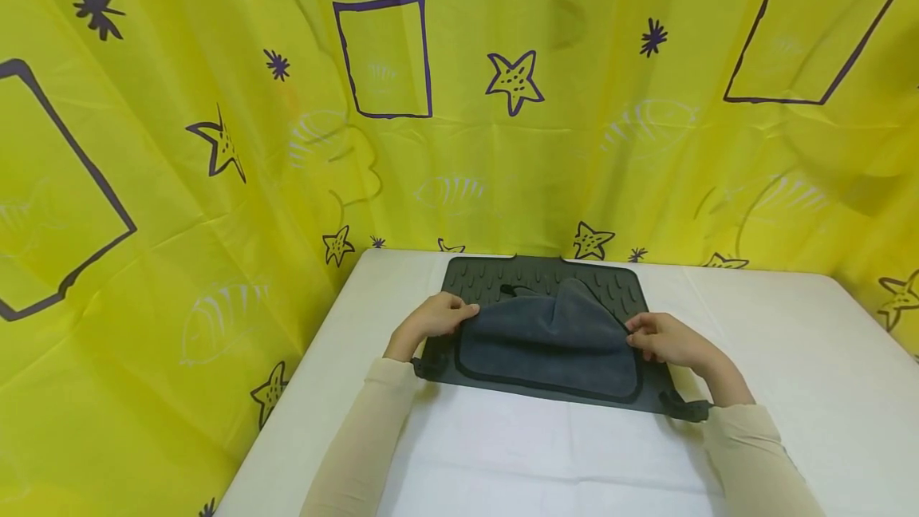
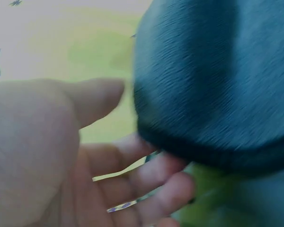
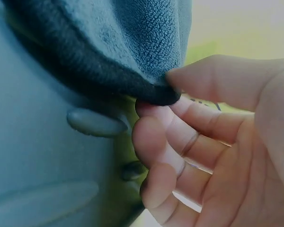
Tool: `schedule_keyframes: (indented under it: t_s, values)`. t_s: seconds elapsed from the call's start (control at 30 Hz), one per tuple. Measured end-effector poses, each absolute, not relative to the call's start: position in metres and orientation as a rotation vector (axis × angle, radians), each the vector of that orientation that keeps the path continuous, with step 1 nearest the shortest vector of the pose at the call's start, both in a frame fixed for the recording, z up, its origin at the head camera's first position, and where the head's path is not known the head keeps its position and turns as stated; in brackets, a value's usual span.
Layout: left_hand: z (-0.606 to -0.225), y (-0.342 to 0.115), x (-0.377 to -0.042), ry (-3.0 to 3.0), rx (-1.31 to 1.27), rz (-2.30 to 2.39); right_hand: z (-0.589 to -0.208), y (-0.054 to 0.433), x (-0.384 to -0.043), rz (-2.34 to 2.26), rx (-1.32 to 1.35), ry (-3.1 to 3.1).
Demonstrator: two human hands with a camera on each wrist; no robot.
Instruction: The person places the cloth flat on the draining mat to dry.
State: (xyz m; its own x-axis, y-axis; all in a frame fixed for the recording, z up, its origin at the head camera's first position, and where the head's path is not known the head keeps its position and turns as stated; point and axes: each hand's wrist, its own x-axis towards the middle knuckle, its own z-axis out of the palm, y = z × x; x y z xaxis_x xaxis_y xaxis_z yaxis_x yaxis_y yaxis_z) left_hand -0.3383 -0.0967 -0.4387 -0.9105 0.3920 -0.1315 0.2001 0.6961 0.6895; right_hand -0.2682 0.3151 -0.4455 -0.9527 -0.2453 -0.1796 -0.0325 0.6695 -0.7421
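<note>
A blue-grey microfibre cloth (image 1: pixel 549 341) with black edging lies over a dark ribbed mat (image 1: pixel 474 271). Its far side is bunched up into a fold, and a small black loop (image 1: pixel 508 290) pokes out behind. At the cloth's far left corner is my left hand (image 1: pixel 436 314). In the left wrist view, the fingers (image 2: pixel 156 177) touch the black edge from below while the thumb stands apart from the fabric. On the other side, my right hand (image 1: pixel 668 339) pinches the right corner between thumb and forefinger, with the other fingers curled loosely beneath, as the right wrist view shows.
The mat rests on a white-covered table (image 1: pixel 775 341), near its back edge. Raised oblong ridges (image 3: pixel 97 122) stand up on the mat. A yellow curtain (image 1: pixel 445 150) with drawn stars and fish hangs behind and to the left. Dark straps (image 1: pixel 685 407) circle both wrists.
</note>
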Motion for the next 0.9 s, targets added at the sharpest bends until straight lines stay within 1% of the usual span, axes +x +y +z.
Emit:
schedule_keyframes:
  t_s: [0.2,0.37,0.6,0.9]
  values:
    - [-0.449,-0.080,-0.339,2.763,0.477,1.053,-0.447,0.308,-0.270,-1.194,-0.198,2.693]
    - [-0.453,-0.075,-0.337,2.808,0.441,1.111,-0.447,0.301,-0.271,-1.206,-0.191,2.753]
    - [-0.448,-0.076,-0.334,2.791,0.422,1.194,-0.448,0.301,-0.274,-1.194,-0.104,2.748]
    - [-0.440,-0.087,-0.336,2.780,0.377,1.177,-0.447,0.313,-0.274,-1.199,-0.054,2.709]
